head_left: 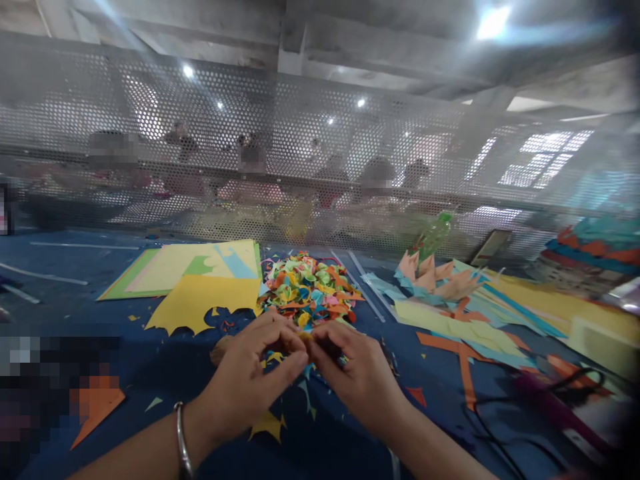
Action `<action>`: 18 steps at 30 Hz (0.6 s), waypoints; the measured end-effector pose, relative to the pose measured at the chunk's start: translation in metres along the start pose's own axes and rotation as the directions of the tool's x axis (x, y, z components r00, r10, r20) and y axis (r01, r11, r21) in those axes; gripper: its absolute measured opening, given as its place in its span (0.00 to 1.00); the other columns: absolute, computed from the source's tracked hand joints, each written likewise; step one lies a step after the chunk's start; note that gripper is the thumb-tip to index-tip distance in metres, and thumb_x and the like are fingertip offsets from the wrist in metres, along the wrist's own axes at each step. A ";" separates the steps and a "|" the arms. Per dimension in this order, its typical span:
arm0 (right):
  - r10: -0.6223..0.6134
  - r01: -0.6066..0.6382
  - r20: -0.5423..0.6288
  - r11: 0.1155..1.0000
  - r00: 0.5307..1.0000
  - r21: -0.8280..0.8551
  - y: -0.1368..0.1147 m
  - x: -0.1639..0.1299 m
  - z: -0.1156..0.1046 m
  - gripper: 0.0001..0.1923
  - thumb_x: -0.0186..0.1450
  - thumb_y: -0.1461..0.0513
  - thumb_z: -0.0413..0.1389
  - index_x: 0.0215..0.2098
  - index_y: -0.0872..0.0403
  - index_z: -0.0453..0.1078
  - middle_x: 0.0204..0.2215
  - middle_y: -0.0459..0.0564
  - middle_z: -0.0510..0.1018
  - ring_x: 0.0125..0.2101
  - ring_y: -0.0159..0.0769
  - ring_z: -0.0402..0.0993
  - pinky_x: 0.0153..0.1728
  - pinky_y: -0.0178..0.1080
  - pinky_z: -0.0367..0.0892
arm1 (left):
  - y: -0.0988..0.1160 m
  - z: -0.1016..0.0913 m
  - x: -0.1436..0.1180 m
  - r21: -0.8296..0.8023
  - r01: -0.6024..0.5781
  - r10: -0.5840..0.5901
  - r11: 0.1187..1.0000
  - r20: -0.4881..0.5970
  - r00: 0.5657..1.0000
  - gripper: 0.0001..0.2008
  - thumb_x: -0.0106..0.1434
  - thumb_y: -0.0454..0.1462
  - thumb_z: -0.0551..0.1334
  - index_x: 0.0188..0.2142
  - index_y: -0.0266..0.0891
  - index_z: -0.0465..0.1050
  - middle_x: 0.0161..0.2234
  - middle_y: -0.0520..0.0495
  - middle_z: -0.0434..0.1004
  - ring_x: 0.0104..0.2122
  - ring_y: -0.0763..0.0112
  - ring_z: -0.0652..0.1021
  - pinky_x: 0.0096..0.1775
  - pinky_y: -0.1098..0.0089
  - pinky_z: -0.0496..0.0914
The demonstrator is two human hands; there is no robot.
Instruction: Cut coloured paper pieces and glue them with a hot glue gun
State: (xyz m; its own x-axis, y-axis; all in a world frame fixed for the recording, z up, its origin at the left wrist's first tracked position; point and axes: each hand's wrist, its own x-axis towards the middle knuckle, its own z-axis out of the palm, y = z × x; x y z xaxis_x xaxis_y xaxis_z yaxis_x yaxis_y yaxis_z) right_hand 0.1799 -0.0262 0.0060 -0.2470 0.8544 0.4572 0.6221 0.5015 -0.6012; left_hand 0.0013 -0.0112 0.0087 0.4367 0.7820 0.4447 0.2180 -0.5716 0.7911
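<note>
- Left hand (250,380): fingers curled, fingertips pinching a small paper piece (306,337), mostly hidden.
- Right hand (355,373): fingers curled, pinching the same piece beside the pile of coloured paper curls (310,287).

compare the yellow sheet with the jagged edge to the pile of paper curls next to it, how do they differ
The yellow sheet lies flat in a single colour; the pile of paper curls is heaped up in many colours. The yellow sheet is one large piece with a jagged cut lower edge; the pile is many small curled bits. Both are paper on the blue table, just beyond the left hand and right hand.
</note>
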 end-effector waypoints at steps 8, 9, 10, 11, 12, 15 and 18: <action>0.039 -0.032 0.083 0.996 0.996 -0.088 -0.003 0.002 -0.011 0.08 0.65 0.62 0.49 0.29 0.53 0.65 0.24 0.44 0.69 0.24 0.31 0.65 0.27 0.33 0.60 | -0.008 -0.002 0.006 -0.149 0.266 -0.272 0.952 -0.016 0.962 0.09 0.59 0.42 0.59 0.28 0.39 0.73 0.27 0.48 0.73 0.28 0.70 0.71 0.33 0.67 0.65; 0.053 -0.042 0.093 0.992 0.994 -0.118 -0.004 0.001 -0.017 0.08 0.65 0.61 0.49 0.30 0.53 0.65 0.24 0.44 0.69 0.24 0.31 0.66 0.27 0.33 0.60 | -0.008 -0.001 0.006 -0.156 0.281 -0.286 0.947 -0.010 0.958 0.09 0.58 0.42 0.59 0.30 0.40 0.74 0.28 0.47 0.74 0.29 0.70 0.71 0.33 0.67 0.65; 0.069 -0.051 0.105 0.985 0.992 -0.164 -0.005 -0.002 -0.023 0.08 0.66 0.61 0.48 0.30 0.53 0.65 0.24 0.44 0.70 0.25 0.32 0.67 0.26 0.33 0.61 | -0.008 -0.001 0.006 -0.152 0.296 -0.300 0.943 -0.006 0.954 0.09 0.58 0.42 0.60 0.31 0.40 0.75 0.29 0.47 0.75 0.29 0.70 0.72 0.32 0.67 0.65; 0.089 -0.061 0.121 0.975 0.989 -0.215 -0.004 -0.007 -0.031 0.07 0.66 0.61 0.48 0.31 0.52 0.66 0.26 0.45 0.71 0.25 0.32 0.68 0.26 0.34 0.62 | -0.009 -0.001 0.005 -0.137 0.310 -0.314 0.941 -0.008 0.949 0.09 0.57 0.42 0.59 0.32 0.40 0.75 0.29 0.47 0.76 0.28 0.70 0.72 0.31 0.67 0.64; 0.112 -0.072 0.135 0.959 0.984 -0.274 -0.003 -0.013 -0.039 0.07 0.65 0.61 0.48 0.31 0.52 0.66 0.27 0.45 0.72 0.25 0.33 0.69 0.27 0.34 0.63 | -0.009 -0.001 0.005 -0.116 0.326 -0.330 0.938 -0.012 0.944 0.10 0.57 0.42 0.59 0.33 0.40 0.76 0.30 0.47 0.76 0.27 0.70 0.72 0.30 0.68 0.64; 0.189 -0.105 0.151 0.890 0.970 -0.444 0.013 -0.044 -0.063 0.09 0.66 0.60 0.47 0.36 0.51 0.68 0.30 0.48 0.75 0.30 0.36 0.74 0.31 0.37 0.67 | -0.010 -0.002 0.003 -0.074 0.349 -0.352 0.934 -0.025 0.936 0.10 0.57 0.41 0.58 0.34 0.41 0.76 0.30 0.46 0.77 0.27 0.70 0.72 0.29 0.68 0.63; 0.225 -0.146 0.066 0.800 0.972 -0.582 0.041 -0.081 -0.078 0.12 0.64 0.56 0.49 0.42 0.50 0.70 0.37 0.51 0.78 0.36 0.41 0.76 0.36 0.41 0.71 | -0.013 -0.001 0.003 -0.069 0.340 -0.343 0.938 -0.030 0.939 0.10 0.58 0.40 0.58 0.34 0.41 0.76 0.30 0.46 0.78 0.28 0.69 0.73 0.29 0.69 0.64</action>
State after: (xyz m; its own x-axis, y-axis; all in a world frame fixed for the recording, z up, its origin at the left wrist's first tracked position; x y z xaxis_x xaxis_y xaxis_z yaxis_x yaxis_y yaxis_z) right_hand 0.2833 -0.0856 -0.0049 -0.1491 0.9525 0.2656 0.9660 0.1977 -0.1667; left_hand -0.0009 -0.0014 0.0003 0.3088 0.9377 0.1594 0.2922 -0.2530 0.9223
